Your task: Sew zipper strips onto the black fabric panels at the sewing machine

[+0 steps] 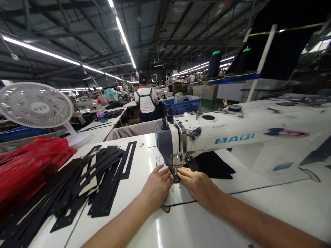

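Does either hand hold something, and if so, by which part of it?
It cannot be told. The left hand and right hand flank the needle area of the sewing machine, but any grip is too small to see.

Single head-worn view, facing forward and down, near the sewing machine (243, 129)

Strips (73, 186) lie left of the sewing machine (232, 124) on the table (142, 162), before the fan (40, 107).
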A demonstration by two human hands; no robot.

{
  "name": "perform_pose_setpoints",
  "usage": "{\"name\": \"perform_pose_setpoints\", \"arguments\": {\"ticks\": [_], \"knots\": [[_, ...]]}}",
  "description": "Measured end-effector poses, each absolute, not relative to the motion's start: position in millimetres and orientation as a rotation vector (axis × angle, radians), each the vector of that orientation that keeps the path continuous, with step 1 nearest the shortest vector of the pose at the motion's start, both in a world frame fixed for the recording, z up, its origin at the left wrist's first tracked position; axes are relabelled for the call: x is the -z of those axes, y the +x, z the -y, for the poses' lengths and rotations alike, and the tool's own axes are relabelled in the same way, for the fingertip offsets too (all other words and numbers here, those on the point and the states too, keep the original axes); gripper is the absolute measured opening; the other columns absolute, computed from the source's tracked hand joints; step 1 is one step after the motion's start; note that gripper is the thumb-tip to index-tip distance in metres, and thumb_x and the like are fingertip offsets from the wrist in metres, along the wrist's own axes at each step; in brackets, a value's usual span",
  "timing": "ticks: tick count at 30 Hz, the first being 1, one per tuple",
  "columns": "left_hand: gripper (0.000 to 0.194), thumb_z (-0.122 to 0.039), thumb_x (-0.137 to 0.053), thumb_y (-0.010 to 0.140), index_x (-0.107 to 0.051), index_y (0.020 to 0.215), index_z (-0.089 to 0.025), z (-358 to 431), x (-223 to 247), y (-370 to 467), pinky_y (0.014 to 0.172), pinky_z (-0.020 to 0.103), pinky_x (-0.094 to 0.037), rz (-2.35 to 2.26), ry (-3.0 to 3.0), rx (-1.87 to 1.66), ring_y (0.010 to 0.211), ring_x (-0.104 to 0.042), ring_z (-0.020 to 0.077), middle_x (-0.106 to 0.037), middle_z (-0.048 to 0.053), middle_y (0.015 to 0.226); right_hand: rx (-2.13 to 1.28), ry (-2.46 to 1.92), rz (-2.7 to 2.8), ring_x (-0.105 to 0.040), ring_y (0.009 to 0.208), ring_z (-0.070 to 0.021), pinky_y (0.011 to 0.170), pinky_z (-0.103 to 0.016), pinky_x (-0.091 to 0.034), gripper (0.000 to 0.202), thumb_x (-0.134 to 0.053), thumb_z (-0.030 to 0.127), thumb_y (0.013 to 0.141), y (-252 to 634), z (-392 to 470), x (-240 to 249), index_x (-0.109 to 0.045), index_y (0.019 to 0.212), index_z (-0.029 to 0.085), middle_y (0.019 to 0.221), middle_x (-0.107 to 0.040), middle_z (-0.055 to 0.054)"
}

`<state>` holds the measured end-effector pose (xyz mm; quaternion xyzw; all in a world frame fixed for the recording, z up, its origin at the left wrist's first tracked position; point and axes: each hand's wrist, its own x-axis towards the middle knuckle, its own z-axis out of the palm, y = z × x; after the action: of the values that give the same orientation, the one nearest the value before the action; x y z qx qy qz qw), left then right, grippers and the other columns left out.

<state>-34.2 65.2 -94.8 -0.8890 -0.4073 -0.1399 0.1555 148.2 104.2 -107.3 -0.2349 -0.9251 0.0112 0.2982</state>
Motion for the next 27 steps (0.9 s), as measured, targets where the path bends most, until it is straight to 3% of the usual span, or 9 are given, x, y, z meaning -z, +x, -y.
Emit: {"name": "perform_pose_setpoints", "arguments": {"ticks": [16,22,25,27], "knots": [[0.012,-0.010,-0.053,0.081,-0.062,0.088,-0.013,-72.3,101.0,-32.5,0.098,0.037,-0.039,1.266,-2.487,0.315,0.098,-0.061,0.0207,-0.069,0.007,0.096,-0.093,-0.660,2.403,-0.063,0.086,-0.0175,0.075,-0.028,-0.053,0.025,-0.040,0.009,0.087,144.9,-108.5,110.8,-0.062,0.088,0.019,0.089,-0.066,-0.007],[0.014,-0.012,-0.051,0.085,-0.063,0.089,-0.018,-74.2,114.7,-36.3,0.100,0.036,-0.037,1.293,-2.459,0.489,0.102,-0.059,0.0172,-0.070,0.003,0.095,-0.115,-0.654,2.400,-0.062,0.084,-0.0170,0.073,-0.027,-0.051,0.028,-0.037,0.006,0.086,140.4,-103.3,110.6,-0.062,0.092,0.017,0.089,-0.065,-0.007],[0.015,-0.014,-0.050,0.086,-0.063,0.089,-0.020,-73.8,113.1,-39.4,0.100,0.039,-0.037,1.311,-2.466,0.619,0.102,-0.060,0.0171,-0.070,0.002,0.094,-0.014,-0.697,2.431,-0.056,0.102,-0.0236,0.087,-0.038,-0.046,0.026,-0.049,0.022,0.084,158.1,-113.2,105.1,-0.058,0.107,0.015,0.108,-0.061,-0.012],[0.016,-0.014,-0.049,0.085,-0.064,0.092,-0.020,-66.8,104.6,-40.9,0.100,0.042,-0.037,1.351,-2.498,0.665,0.100,-0.061,0.0187,-0.070,0.004,0.097,0.139,-0.837,2.468,-0.048,0.112,-0.0308,0.092,-0.049,-0.040,0.041,-0.054,0.035,0.080,182.9,-120.6,100.2,-0.055,0.114,0.013,0.118,-0.055,-0.017]]}}
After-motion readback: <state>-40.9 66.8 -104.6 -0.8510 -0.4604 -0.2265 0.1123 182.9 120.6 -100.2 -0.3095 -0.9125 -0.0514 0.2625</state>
